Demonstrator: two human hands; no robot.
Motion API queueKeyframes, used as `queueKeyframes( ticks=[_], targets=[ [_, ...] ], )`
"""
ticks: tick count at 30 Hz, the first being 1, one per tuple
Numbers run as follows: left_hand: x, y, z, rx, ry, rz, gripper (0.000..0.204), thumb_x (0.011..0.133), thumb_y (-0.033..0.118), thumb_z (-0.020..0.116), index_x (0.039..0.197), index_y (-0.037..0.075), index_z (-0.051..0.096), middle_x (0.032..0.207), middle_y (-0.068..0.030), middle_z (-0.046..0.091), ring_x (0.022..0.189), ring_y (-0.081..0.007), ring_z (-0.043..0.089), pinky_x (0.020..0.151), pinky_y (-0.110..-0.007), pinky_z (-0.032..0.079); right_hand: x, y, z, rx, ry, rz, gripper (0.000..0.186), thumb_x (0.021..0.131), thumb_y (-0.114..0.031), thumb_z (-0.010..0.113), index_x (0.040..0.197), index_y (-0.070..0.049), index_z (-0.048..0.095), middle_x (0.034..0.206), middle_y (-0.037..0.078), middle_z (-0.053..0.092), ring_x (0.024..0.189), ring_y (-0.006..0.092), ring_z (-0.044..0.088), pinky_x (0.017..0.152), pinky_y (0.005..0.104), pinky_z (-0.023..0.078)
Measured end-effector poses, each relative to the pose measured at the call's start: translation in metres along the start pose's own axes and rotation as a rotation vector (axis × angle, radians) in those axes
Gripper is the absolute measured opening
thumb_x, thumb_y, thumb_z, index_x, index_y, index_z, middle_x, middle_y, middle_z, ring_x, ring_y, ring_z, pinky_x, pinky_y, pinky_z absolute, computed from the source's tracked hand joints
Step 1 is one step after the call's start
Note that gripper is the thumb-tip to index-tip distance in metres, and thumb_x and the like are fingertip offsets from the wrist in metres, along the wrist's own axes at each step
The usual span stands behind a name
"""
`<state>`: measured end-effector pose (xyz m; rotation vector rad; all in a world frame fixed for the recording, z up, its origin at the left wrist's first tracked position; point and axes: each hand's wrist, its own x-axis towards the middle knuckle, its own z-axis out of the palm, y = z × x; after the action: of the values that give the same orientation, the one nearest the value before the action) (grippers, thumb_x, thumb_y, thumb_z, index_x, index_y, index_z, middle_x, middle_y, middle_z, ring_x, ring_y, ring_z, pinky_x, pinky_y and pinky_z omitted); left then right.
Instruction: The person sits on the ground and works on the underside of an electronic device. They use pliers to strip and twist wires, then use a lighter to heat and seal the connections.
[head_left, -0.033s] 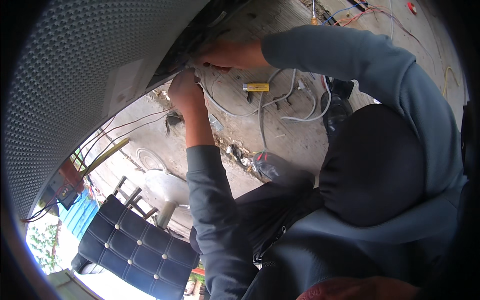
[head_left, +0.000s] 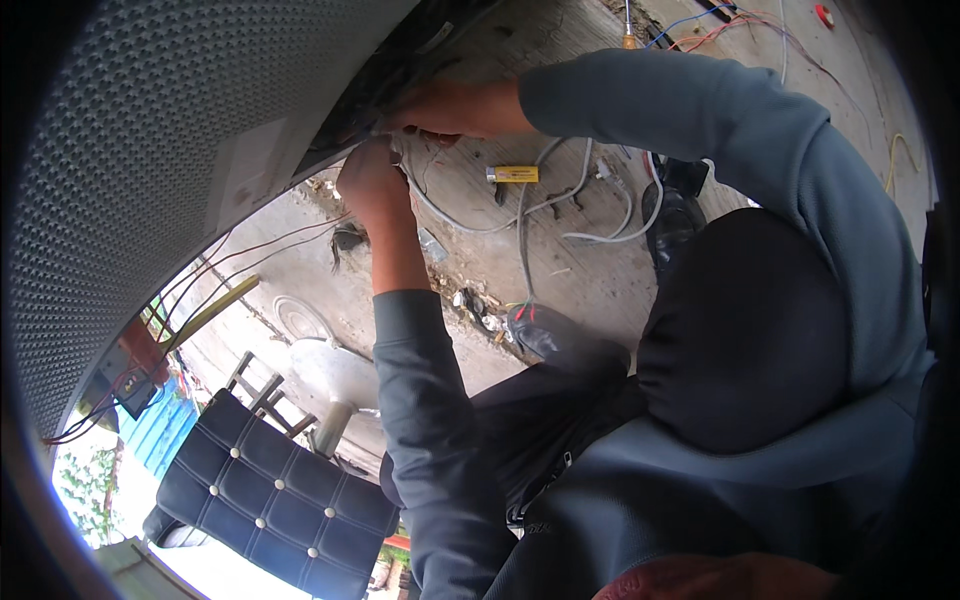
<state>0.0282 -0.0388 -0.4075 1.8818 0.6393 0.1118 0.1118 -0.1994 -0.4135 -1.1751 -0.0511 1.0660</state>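
Observation:
My left hand (head_left: 372, 182) is closed in a pinch at the lower edge of a large grey panel with a dimpled surface (head_left: 170, 110). What its fingertips grip is too small to make out. Close beside it, my right hand (head_left: 445, 107) reaches in from the right with its fingers curled, their tips lost in shadow at the dark underside of the panel. A grey cable (head_left: 450, 222) leads from near both hands across the concrete floor. Its looped run passes a yellow cylindrical item (head_left: 513, 174) lying on the ground.
A white cable (head_left: 610, 238) curls near my shoe (head_left: 672, 215). Thin brown wires (head_left: 265, 243) hang below the panel. A black tufted seat (head_left: 275, 490) stands lower left, near a round pale metal piece (head_left: 330, 370). A screwdriver (head_left: 628, 40), coloured wires (head_left: 700, 38) and red tape (head_left: 824, 16) lie farther off.
Both hands stay at the panel's edge; my right hand and sleeve have shifted very slightly to the left. Nothing else has visibly moved.

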Motion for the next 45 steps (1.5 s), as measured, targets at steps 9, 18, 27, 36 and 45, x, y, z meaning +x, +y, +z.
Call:
queueKeyframes(
  ticks=[9, 18, 27, 36, 45],
  targets=[
    [-0.010, 0.036, 0.006, -0.013, 0.084, -0.299, 0.019, 0.090, 0.020, 0.065, 0.094, 0.002, 0.068, 0.069, -0.0023, 0.056, 0.044, -0.0082, 0.041, 0.039, -0.024, 0.024, -0.004, 0.001, 0.005, 0.079, 0.089, 0.070, 0.017, 0.090, -0.021, 0.063, 0.082, -0.006, 0.060, 0.061, 0.003, 0.048, 0.046, 0.0120, 0.042, 0.043, 0.0286, 0.032],
    [-0.011, 0.048, 0.005, -0.046, 0.122, -0.256, 0.012, 0.090, 0.013, 0.067, 0.096, 0.003, 0.068, 0.070, -0.0015, 0.057, 0.043, -0.0081, 0.039, 0.038, -0.024, 0.024, -0.013, -0.015, 0.009, 0.038, 0.177, -0.064, 0.023, 0.093, -0.028, 0.063, 0.088, -0.006, 0.063, 0.069, 0.002, 0.055, 0.053, 0.0119, 0.049, 0.045, 0.0295, 0.040],
    [0.008, 0.013, 0.002, 0.002, 0.084, 0.033, 0.027, 0.085, 0.013, 0.069, 0.107, -0.002, 0.071, 0.088, -0.0070, 0.068, 0.058, -0.0102, 0.054, 0.050, -0.027, 0.040, 0.019, 0.004, 0.010, -0.126, 0.211, -0.345, 0.028, 0.090, -0.034, 0.070, 0.094, -0.006, 0.071, 0.064, 0.000, 0.057, 0.056, 0.0081, 0.050, 0.048, 0.0271, 0.041],
    [0.017, 0.054, 0.016, -0.129, 0.101, -0.413, 0.012, 0.085, 0.015, 0.073, 0.085, 0.007, 0.063, 0.064, 0.0010, 0.048, 0.041, -0.0085, 0.034, 0.037, -0.025, 0.021, 0.001, -0.003, 0.003, -0.198, 0.131, -0.221, 0.022, 0.086, -0.027, 0.073, 0.082, -0.007, 0.067, 0.062, -0.001, 0.053, 0.053, 0.0082, 0.048, 0.047, 0.0269, 0.040],
    [0.027, 0.062, 0.008, -0.127, -0.077, -0.559, 0.015, 0.087, 0.017, 0.070, 0.083, 0.014, 0.056, 0.064, 0.0059, 0.043, 0.045, -0.0057, 0.032, 0.040, -0.023, 0.022, 0.001, -0.005, 0.002, 0.031, 0.096, -0.020, 0.019, 0.087, -0.023, 0.070, 0.079, -0.006, 0.066, 0.065, 0.001, 0.059, 0.052, 0.0098, 0.050, 0.047, 0.0266, 0.043]
  ],
)
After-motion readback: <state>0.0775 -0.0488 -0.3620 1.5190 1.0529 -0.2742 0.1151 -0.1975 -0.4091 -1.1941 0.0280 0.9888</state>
